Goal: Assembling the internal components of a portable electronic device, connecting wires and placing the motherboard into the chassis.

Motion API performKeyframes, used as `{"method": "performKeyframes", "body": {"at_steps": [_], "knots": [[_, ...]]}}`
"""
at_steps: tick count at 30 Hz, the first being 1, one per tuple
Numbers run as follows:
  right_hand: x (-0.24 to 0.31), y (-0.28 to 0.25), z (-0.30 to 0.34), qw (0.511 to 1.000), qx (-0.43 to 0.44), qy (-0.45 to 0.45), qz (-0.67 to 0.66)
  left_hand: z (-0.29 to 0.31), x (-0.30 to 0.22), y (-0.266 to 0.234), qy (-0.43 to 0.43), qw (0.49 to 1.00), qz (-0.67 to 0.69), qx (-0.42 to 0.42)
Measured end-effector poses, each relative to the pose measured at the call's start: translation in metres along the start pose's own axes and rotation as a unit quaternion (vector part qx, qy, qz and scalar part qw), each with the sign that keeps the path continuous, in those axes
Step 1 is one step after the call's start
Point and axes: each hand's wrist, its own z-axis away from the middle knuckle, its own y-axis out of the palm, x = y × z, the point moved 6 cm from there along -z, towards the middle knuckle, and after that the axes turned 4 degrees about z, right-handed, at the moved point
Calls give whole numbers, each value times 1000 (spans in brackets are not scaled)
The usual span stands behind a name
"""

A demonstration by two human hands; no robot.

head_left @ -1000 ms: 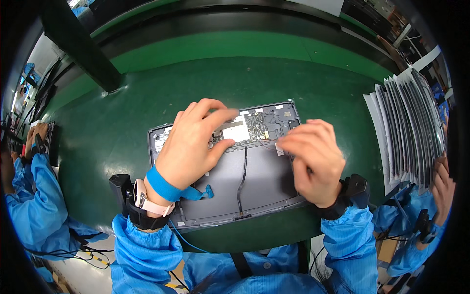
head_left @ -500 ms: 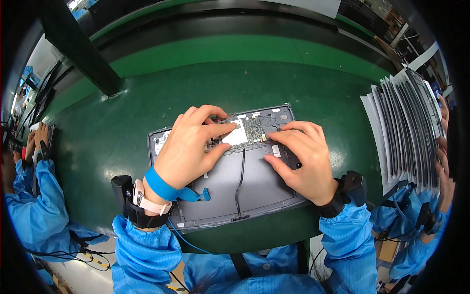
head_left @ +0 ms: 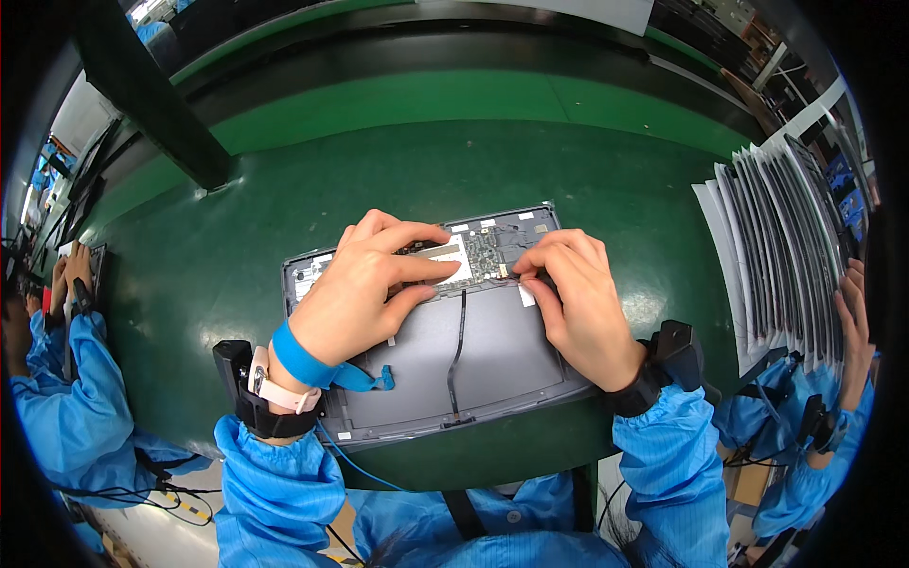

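Grey opened device mid-mat, both hands pressing its circuit board.

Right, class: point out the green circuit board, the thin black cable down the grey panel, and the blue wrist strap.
Green circuit board [head_left: 485, 251], head view, its bare right part between the hands.
Thin black cable [head_left: 458, 352], head view, mid-length.
Blue wrist strap [head_left: 299, 360], head view, band on the left wrist.

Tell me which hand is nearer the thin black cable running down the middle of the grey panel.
Right. The right hand pinches at the board edge beside the thin black cable's top end. The left hand rests on the circuit board, slightly farther to the cable's left.
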Motion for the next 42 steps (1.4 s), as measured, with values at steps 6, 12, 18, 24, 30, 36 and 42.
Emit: {"method": "performKeyframes", "body": {"at_steps": [6,12,18,24,30,36,42], "knots": [[-2,2,-5,1000,2,-22,-12,0,1,0,1,1000,9,1],[-4,1,-4,999,5,-13,-37,0,1,1,-11,1000,2,9],[0,3,-4,999,41,-26,-9,0,3,1,-21,1000,8,-2],[4,2,-5,996,63,-62,19,0,0,0,-17,1000,-17,-18],[11,-10,-13,997,14,-80,2,11,15,-34,-54,989,104,-91],[56,11,-49,980,75,-186,-12,71,89,-76,-181,853,351,-342],[73,60,-61,949,144,-278,33,71,122,-44,-242,845,268,-394]]}}
